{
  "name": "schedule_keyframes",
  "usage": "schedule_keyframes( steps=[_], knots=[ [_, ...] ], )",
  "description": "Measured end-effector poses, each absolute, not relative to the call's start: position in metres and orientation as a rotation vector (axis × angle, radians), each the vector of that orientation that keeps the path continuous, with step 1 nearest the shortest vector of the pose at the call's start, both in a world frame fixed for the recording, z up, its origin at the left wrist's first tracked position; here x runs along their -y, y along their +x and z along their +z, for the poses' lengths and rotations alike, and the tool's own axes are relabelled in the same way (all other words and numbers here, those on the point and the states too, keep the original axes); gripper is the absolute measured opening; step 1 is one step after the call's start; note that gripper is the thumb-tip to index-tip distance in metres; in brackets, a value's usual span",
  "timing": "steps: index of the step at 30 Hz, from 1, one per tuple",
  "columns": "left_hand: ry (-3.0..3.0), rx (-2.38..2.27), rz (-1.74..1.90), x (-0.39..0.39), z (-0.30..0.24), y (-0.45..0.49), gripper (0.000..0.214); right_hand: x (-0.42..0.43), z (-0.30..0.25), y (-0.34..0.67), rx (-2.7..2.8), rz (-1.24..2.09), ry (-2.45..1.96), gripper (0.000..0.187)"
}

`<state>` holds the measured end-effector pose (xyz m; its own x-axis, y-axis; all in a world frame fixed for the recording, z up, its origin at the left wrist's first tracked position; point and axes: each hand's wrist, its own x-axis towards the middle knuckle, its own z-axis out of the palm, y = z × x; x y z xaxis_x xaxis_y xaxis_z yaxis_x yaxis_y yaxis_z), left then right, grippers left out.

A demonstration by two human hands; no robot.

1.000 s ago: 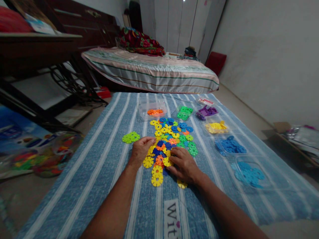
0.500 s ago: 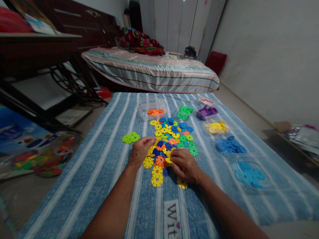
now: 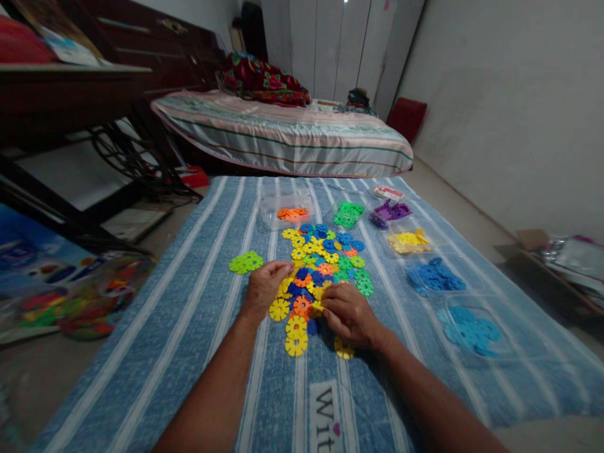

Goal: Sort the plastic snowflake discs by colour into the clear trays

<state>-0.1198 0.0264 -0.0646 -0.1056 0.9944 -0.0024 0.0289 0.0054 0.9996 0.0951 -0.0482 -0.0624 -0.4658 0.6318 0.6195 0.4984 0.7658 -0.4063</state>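
A loose pile of flat plastic snowflake discs (image 3: pixel 325 261) in yellow, blue, orange and green lies on a blue striped cloth (image 3: pixel 198 308). My left hand (image 3: pixel 264 286) rests on the pile's left edge with fingers curled over some discs. At the pile's near edge my right hand (image 3: pixel 348 313) pinches a yellow disc (image 3: pixel 317 307). Two yellow discs (image 3: pixel 296 335) lie just in front of the hands, and another yellow disc (image 3: pixel 344 348) shows under my right wrist.
Sorted discs sit around the pile: lime green (image 3: pixel 245 262) at left, orange in a clear tray (image 3: pixel 292 212), green (image 3: pixel 348 214), purple (image 3: pixel 391 211), yellow (image 3: pixel 409 240), dark blue (image 3: pixel 435 275) and light blue (image 3: pixel 469 324). A mattress (image 3: pixel 283 135) lies beyond; a toy bag (image 3: pixel 80 302) sits left.
My right hand has drawn its fingers together around a yellow disc at the pile's near edge. My left hand has stayed put. The view has shifted slightly.
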Motion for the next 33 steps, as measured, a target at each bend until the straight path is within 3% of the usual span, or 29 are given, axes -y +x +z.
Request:
schedule_keyframes(
  steps=[33],
  knots=[
    [1.145, -1.298, 1.285, -0.0258, -0.0664, -0.1194, 0.034, 0.0484, -0.0635, 0.1026, 1.999, 0.33, -0.894, 0.017]
  ],
)
